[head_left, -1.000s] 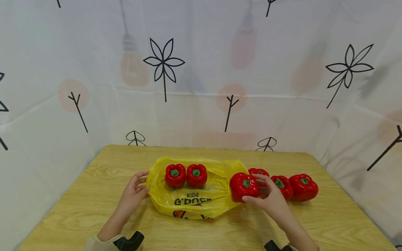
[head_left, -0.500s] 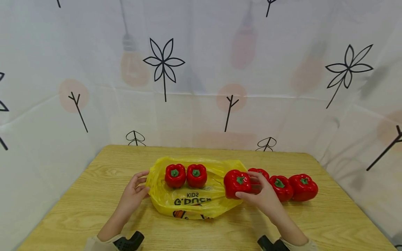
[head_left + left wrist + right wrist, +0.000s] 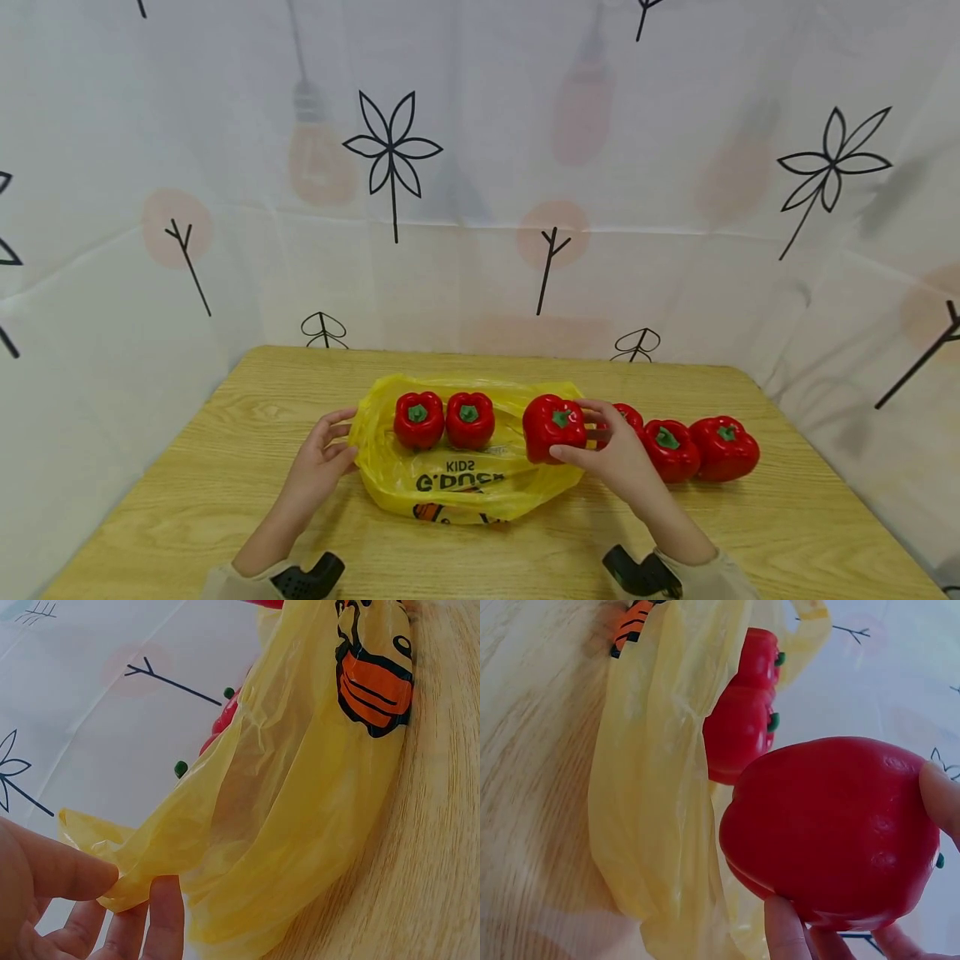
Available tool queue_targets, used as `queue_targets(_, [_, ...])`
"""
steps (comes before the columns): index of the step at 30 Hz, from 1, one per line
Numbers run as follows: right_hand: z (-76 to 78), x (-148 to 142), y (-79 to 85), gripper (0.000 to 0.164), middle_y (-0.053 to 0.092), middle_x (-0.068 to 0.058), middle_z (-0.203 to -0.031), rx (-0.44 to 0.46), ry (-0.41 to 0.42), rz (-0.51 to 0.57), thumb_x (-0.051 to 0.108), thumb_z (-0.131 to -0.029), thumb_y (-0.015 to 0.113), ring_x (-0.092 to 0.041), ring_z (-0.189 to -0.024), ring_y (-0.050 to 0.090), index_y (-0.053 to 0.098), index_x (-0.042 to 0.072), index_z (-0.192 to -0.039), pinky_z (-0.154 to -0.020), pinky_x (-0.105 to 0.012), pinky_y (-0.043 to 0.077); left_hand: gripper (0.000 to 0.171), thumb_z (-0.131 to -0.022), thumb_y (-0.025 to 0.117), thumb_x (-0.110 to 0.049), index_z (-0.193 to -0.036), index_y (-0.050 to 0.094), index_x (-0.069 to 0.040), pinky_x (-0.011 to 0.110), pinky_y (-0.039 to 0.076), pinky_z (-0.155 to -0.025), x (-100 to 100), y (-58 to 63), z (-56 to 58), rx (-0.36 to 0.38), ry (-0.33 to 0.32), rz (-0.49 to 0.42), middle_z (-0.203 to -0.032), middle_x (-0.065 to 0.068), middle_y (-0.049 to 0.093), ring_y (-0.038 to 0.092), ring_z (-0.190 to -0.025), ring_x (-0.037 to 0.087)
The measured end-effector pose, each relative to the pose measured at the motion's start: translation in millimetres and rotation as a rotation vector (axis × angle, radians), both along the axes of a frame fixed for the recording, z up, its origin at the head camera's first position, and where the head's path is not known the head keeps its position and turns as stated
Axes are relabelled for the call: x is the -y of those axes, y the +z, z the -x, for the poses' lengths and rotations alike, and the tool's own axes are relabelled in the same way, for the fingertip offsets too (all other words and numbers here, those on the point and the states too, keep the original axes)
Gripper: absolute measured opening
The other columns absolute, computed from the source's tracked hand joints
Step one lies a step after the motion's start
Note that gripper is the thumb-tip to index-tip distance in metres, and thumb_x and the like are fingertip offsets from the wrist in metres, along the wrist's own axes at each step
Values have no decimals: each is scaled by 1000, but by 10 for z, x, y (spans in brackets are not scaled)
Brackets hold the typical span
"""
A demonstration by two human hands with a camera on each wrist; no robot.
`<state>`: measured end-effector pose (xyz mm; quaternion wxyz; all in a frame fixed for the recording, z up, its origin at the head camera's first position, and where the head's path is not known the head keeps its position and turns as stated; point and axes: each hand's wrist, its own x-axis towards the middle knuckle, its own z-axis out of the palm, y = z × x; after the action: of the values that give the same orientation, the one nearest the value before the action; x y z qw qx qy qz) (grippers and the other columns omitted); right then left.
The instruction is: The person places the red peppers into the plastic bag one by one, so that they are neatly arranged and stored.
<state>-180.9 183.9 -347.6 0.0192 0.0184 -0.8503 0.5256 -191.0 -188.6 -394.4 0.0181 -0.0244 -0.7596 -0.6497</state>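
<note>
My right hand [image 3: 615, 446] grips a red bell pepper [image 3: 553, 427] between thumb and fingers, over the right side of a yellow plastic bag [image 3: 480, 510]. In the right wrist view the held bell pepper [image 3: 832, 832] appears large beside the bag's edge [image 3: 660, 787]. At the bag's left end, my left hand [image 3: 322, 462] pinches the edge; the left wrist view has the thumb [image 3: 67, 870] pressing the yellow film [image 3: 247, 810] against the fingers. Two red peppers, the left one [image 3: 418, 419] and its neighbour [image 3: 470, 419], sit upright side by side in the bag.
Right of the bag stand three more red bell peppers: a partly hidden one [image 3: 630, 415], a middle one [image 3: 671, 450] and an outer one [image 3: 724, 448]. All rest on a wooden table [image 3: 187, 467]. A patterned white cloth [image 3: 480, 275] hangs behind and along the sides.
My right hand has carried the held bell pepper leftward and slightly away from me, further over the bag. The left hand and the two peppers in the bag stay in place.
</note>
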Motion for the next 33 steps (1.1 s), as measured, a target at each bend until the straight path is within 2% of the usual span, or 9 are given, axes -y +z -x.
queue_targets(11, [143, 67, -1, 78, 47, -18, -129, -7, 8, -60, 38, -72, 79, -35, -109, 49, 42, 9, -133, -79, -44, 51, 47, -92, 47, 9, -135, 39, -11, 40, 51, -81, -7, 12, -11, 0, -4, 8, -126, 18, 44, 54, -101, 28])
queue_targets(22, [312, 112, -24, 77, 47, -19, -129, 20, 19, -55, 37, -71, 80, -34, -105, 53, 44, 8, -133, -77, -42, 53, 47, -92, 48, 8, -135, 39, -11, 39, 51, -81, 1, -5, -5, -2, -5, 8, -126, 18, 44, 54, -101, 27])
queue_targets(33, [487, 219, 6, 77, 48, -21, -127, 37, 14, -127, 35, -71, 80, -35, -104, 52, 43, 7, -133, -78, -44, 52, 47, -92, 48, 8, -135, 39, -12, 37, 52, -80, 7, -18, 3, -6, -10, 3, -125, 18, 44, 54, -99, 27])
